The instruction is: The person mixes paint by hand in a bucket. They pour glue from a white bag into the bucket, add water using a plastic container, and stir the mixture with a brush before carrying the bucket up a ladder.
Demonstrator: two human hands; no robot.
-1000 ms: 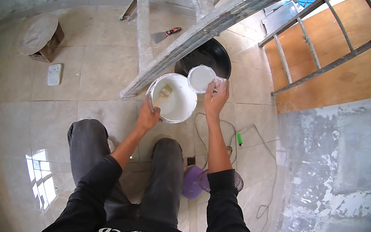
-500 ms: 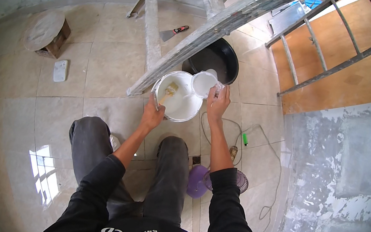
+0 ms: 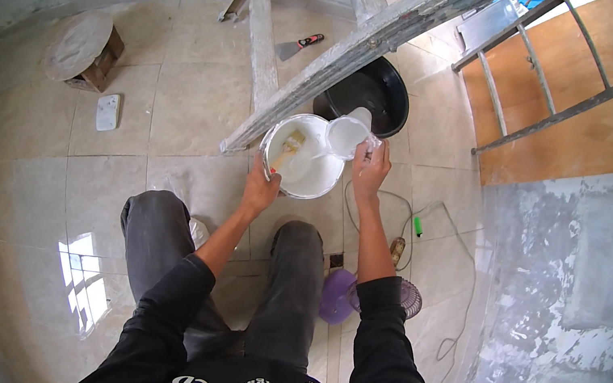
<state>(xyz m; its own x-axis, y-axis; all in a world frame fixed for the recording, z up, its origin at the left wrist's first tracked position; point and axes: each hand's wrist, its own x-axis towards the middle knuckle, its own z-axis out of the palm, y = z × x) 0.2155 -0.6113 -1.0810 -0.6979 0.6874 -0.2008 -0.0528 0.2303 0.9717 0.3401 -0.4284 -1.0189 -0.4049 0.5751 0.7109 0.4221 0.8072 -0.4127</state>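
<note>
A white bucket (image 3: 317,187) with pale, milky contents is in front of my knees. My left hand (image 3: 261,190) is closed on its left rim. Inside leans a paintbrush (image 3: 292,145) with a light handle, which comes down close to my left fingers. My right hand (image 3: 371,172) grips a white cup (image 3: 344,137) by its near right side. The cup is tilted over the bucket's right rim, its mouth toward the inside. A pale streak shows under its lip, perhaps liquid running out.
A wooden ladder (image 3: 318,79) slants just beyond the bucket, with a black basin (image 3: 391,104) behind it. A putty knife (image 3: 298,46) lies on the tiles. To the right are a cable (image 3: 462,285), a purple fan (image 3: 337,297) and a bare wall (image 3: 542,299).
The cup in my right hand has tipped further toward the bucket's inside. My left hand keeps its grip on the rim. The whole view has shifted slightly.
</note>
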